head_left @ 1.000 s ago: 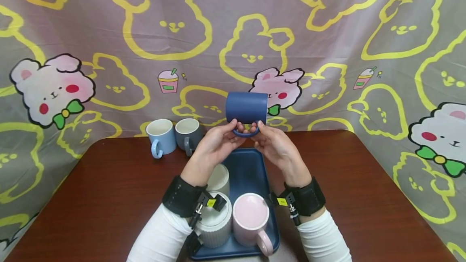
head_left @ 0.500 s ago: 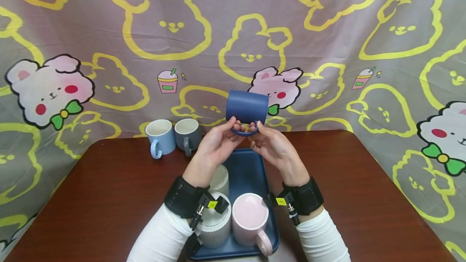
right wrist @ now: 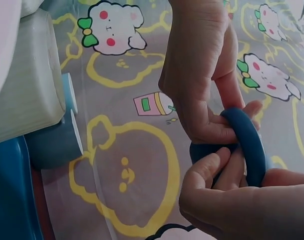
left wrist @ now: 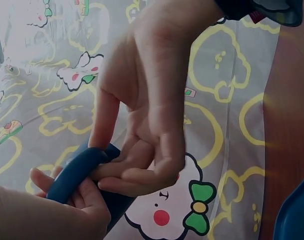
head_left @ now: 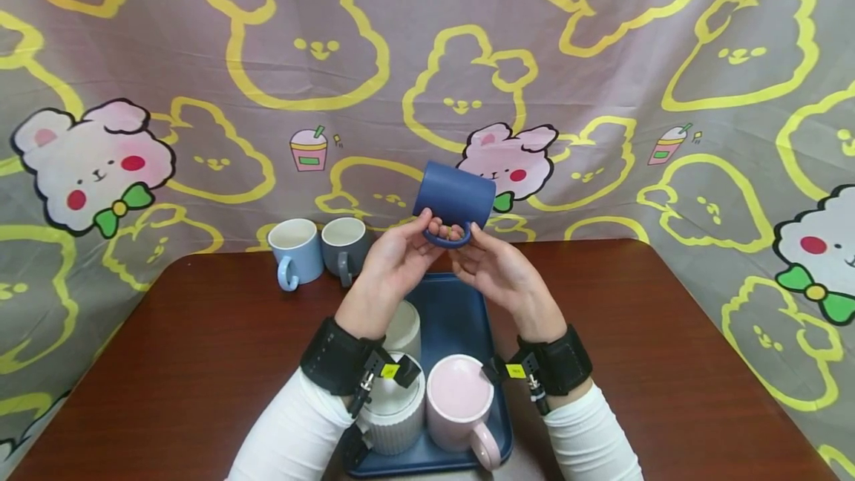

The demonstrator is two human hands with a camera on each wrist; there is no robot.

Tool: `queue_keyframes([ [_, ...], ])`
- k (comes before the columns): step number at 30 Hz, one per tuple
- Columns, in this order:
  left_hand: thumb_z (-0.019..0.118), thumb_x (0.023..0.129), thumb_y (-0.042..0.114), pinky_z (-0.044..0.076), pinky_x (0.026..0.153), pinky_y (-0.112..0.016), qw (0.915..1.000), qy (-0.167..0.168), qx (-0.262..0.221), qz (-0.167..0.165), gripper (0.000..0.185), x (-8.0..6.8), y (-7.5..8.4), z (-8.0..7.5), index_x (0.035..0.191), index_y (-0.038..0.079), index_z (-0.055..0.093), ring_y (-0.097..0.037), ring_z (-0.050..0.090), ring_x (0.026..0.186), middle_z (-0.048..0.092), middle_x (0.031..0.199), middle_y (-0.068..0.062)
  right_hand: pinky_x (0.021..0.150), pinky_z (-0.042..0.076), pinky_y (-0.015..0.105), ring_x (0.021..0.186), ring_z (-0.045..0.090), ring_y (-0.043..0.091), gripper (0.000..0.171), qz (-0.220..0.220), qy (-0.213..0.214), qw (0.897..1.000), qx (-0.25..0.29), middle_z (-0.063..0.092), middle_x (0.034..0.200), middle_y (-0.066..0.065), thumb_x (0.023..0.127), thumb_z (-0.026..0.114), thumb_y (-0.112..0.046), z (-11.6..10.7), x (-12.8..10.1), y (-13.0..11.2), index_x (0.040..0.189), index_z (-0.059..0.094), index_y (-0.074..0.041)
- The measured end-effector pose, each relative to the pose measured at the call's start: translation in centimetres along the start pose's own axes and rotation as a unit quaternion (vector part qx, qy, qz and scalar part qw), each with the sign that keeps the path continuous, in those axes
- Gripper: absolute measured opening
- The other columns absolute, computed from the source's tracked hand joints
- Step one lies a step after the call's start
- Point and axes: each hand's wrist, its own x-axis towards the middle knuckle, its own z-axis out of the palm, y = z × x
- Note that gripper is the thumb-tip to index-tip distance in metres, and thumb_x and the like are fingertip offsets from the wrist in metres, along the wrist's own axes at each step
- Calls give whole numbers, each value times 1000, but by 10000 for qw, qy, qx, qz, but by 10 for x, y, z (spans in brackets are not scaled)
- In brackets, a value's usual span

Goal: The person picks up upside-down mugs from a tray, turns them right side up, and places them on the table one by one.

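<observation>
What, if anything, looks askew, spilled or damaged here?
The blue mug stands out: the left hand and right hand hold it by its handle, tipped sideways in the air, while the light blue mug stands upright on the table. No spill or damage shows.

The blue mug [head_left: 458, 194] looks smooth and matt, the pink mug [head_left: 459, 396] glossy like glazed ceramic; the table [head_left: 187, 370] shows polished wood grain, the backdrop [head_left: 381, 6] creased cloth.
</observation>
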Motion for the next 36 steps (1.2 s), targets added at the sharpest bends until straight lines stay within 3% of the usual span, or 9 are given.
queue_keyframes([
  [6,53,96,14,39,104,-34,9997,203,108,41,14,0,5,3,89,7,63,-12,61,72,63,70,-2,95,42,34,104,57,17,32,159,-79,9998,-59,66,102,1,101,40,-34,-3,0,0,104,66,-16],
  [10,53,96,13,40,99,-33,9994,230,215,122,14,3,8,5,89,6,62,-14,60,72,63,68,-3,98,42,36,105,58,19,31,153,-35,9998,-128,63,104,3,101,39,-35,-6,0,1,107,62,-14],
  [13,51,97,12,41,93,-31,9990,239,319,199,14,5,11,7,88,6,61,-16,59,73,61,66,-3,105,39,40,113,57,23,34,73,63,9989,-453,64,110,4,102,37,-35,-8,1,1,114,57,-11],
  [18,51,97,10,43,92,-31,9967,438,601,331,11,8,18,7,91,6,60,-16,61,76,63,67,-3,112,30,48,134,41,35,51,-88,-23,9890,-1478,48,140,18,104,31,-34,-12,1,-1,142,39,-2],
  [20,52,96,10,44,93,-31,9945,568,768,420,11,10,21,7,91,6,60,-15,62,76,63,67,-3,111,30,48,135,39,36,53,-183,-18,9791,-2027,41,145,21,104,30,-33,-14,1,0,145,33,1],
  [24,56,94,11,46,95,-32,9899,807,1012,570,11,13,26,6,88,4,63,-15,64,74,65,68,-3,108,36,47,129,48,33,50,-363,421,9498,-3079,48,140,20,104,34,-33,-20,1,2,140,41,0],
  [29,60,92,10,46,99,-35,9842,996,1304,660,14,19,31,4,81,5,66,-14,67,69,68,66,-3,105,40,47,123,54,31,47,-449,1134,9026,-4128,55,133,19,102,39,-35,-27,0,6,135,48,-2],
  [36,60,92,9,45,101,-38,9727,1263,1803,738,15,26,35,-1,79,7,66,-12,68,65,68,61,-1,100,44,47,118,55,34,49,-431,1710,8341,-5227,58,127,19,101,41,-39,-39,1,11,132,50,-3],
])
